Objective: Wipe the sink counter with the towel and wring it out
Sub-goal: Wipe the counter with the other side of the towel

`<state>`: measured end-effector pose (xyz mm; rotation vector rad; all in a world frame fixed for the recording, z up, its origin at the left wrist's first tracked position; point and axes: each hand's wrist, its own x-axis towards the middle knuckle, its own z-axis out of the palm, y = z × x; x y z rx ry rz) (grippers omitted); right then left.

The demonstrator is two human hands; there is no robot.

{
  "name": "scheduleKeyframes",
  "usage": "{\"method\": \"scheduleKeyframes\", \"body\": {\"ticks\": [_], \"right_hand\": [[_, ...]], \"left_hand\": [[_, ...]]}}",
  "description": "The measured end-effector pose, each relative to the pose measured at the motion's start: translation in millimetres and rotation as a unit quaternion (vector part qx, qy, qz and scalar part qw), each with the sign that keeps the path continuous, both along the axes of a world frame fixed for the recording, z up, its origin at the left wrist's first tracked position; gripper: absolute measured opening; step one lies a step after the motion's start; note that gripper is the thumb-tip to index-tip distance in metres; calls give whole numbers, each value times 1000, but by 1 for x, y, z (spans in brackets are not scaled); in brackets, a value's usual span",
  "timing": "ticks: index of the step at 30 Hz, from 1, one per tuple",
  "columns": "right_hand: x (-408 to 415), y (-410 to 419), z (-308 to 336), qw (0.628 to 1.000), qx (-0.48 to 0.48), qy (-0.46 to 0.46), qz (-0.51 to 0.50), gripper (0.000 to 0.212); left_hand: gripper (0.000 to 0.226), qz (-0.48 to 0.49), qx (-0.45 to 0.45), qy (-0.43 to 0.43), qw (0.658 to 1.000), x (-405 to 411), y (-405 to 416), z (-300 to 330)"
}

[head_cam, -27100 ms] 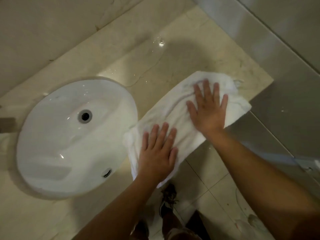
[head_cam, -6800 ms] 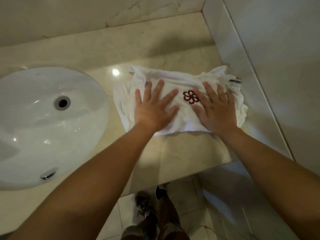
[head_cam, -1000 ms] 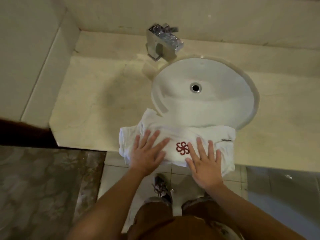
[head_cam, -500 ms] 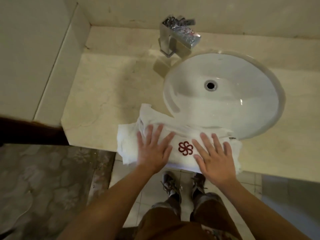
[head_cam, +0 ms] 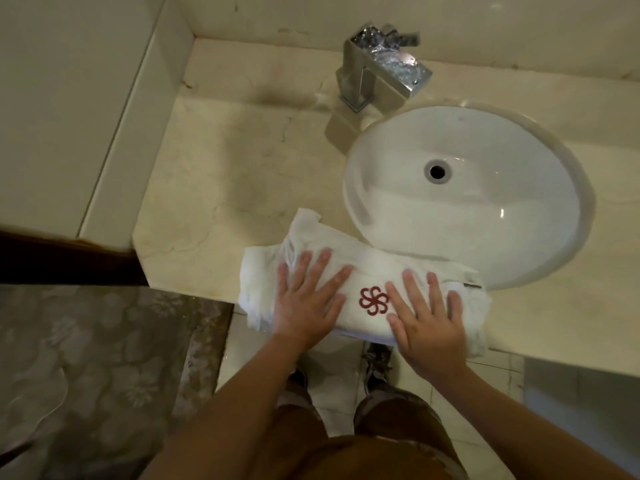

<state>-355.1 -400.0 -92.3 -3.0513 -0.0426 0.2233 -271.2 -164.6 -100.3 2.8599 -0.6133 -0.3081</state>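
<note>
Head view shows our left hand (head_cam: 306, 301) and right hand (head_cam: 424, 318) both spread flat, fingers splayed, palms pressing down on the towel (head_cam: 360, 275). Neither hand grips anything; they are open and simply bear on the cloth from above. The left sits on the towel's left half, the right on its right half, with the red logo (head_cam: 373, 301) showing between them.

The towel lies bunched in a loose band along the front edge of the counter (head_cam: 221, 188), just in front of the basin (head_cam: 464, 202). Its far edge touches the basin rim, and its near edge hangs slightly past the counter's lip above the floor. The tap (head_cam: 384, 71) stands behind the basin, well apart from the towel.

We judge that wiping is under way: hands and cloth are set for a stroke along the front strip. The counter to the left of the basin looks dull and streaked, though we cannot tell whether it is wet or already wiped. Wringing is not yet done, since the towel is flat under open palms, not twisted.
</note>
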Motion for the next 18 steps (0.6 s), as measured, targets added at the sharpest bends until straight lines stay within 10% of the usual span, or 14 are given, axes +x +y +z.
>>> {"method": "scheduleKeyframes", "body": {"ticks": [18], "right_hand": [[29, 92, -3, 997, -23, 50, -55, 57]], "left_hand": [[51, -83, 9, 69, 994, 56, 100, 14]]}}
